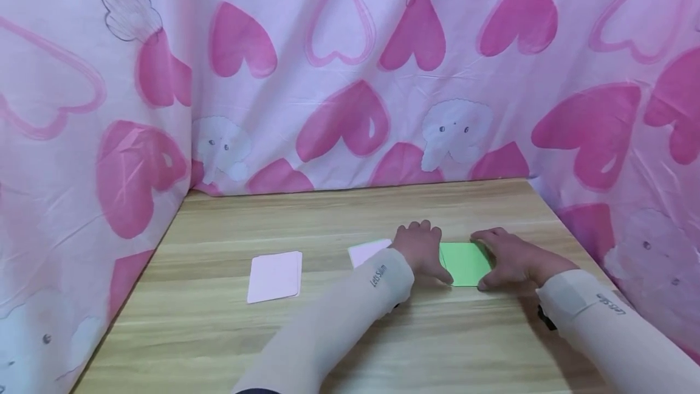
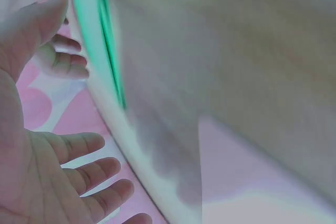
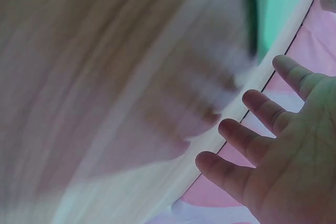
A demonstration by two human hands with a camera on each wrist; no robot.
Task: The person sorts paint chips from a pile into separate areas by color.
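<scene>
A small stack of green cards (image 1: 465, 266) lies on the table between both hands, its edges slightly offset at the left. My left hand (image 1: 420, 249) is at the stack's left side, thumb by the near corner. At the right side is my right hand (image 1: 511, 257), thumb by the near corner and forefinger by the far one. Both wrist views show extended, spread fingers, such as the left fingers (image 2: 100, 171) and right fingers (image 3: 247, 129). Part of a pale pink card (image 1: 367, 253) shows behind my left forearm, which hides the rest.
Farther left lies a loosely squared stack of pale pink cards (image 1: 274, 277). The wood-grain table (image 1: 180, 327) is enclosed at the back and sides by a pink heart-patterned cloth (image 1: 339, 29). Light sleeves (image 1: 339, 315) cover both forearms.
</scene>
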